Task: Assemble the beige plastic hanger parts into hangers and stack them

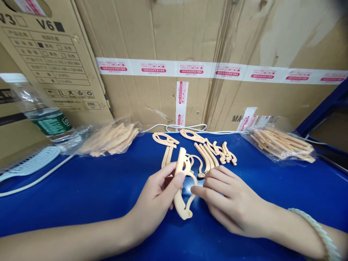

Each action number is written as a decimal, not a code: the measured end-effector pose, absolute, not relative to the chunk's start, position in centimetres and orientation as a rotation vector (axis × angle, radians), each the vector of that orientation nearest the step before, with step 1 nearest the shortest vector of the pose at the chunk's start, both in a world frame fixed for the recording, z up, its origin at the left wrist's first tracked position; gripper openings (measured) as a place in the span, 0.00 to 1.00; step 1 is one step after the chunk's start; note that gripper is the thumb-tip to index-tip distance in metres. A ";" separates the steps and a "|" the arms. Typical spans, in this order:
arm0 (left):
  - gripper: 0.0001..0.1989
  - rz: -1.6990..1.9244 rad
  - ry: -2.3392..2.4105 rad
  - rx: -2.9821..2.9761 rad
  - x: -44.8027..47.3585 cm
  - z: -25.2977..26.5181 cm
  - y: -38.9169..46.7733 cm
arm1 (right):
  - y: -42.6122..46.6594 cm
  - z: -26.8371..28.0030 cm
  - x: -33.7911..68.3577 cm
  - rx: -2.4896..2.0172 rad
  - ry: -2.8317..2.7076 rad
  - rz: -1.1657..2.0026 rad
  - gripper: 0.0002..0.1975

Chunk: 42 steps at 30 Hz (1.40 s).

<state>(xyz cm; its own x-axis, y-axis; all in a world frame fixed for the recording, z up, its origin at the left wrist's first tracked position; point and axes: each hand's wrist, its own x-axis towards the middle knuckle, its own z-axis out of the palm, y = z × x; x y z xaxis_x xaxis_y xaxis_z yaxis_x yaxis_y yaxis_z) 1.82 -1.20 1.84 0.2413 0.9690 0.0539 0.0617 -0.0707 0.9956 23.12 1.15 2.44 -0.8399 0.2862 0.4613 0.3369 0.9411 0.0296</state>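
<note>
My left hand [163,194] is closed on a beige plastic folding hanger [179,203], its thumb on the near face and its fingers behind. The hanger stands tilted upright, with a thin curved hook looping out on its right side. My right hand [231,199] is curled beside it, the index fingertip at the curved hook; its thumb is hidden. Behind the hands lie two joined hanger pieces [164,139], several long curved arms [208,157], and several short wavy hooks [230,154].
A clear bag of beige parts [116,139] lies at left, another bag [282,145] at right. A water bottle [51,123] and a pale blue hairbrush [35,163] are far left. White cable [174,127] runs along the cardboard [152,98] behind the blue table [95,195].
</note>
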 end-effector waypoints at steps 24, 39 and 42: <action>0.14 1.092 1.009 1.651 1.4 2.3 -0.5 | 1.3 2.9 24.0 -0.634 -2.019 1.307 0.20; 0.17 0.977 1.205 2.337 0.6 1.0 0.0 | 1.8 2.6 23.0 -0.974 -1.684 1.794 0.20; 0.17 0.949 1.164 2.719 0.3 0.8 0.0 | 1.6 2.8 23.2 -0.964 -1.726 1.882 0.19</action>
<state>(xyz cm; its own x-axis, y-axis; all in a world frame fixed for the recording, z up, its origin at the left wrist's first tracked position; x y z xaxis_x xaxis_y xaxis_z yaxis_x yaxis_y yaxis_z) 0.34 -0.02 0.77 0.5325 0.6666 0.5217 0.6449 -0.7187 0.2601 23.19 1.57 2.76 -0.6774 0.7040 -0.2132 0.1513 -0.1503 -0.9770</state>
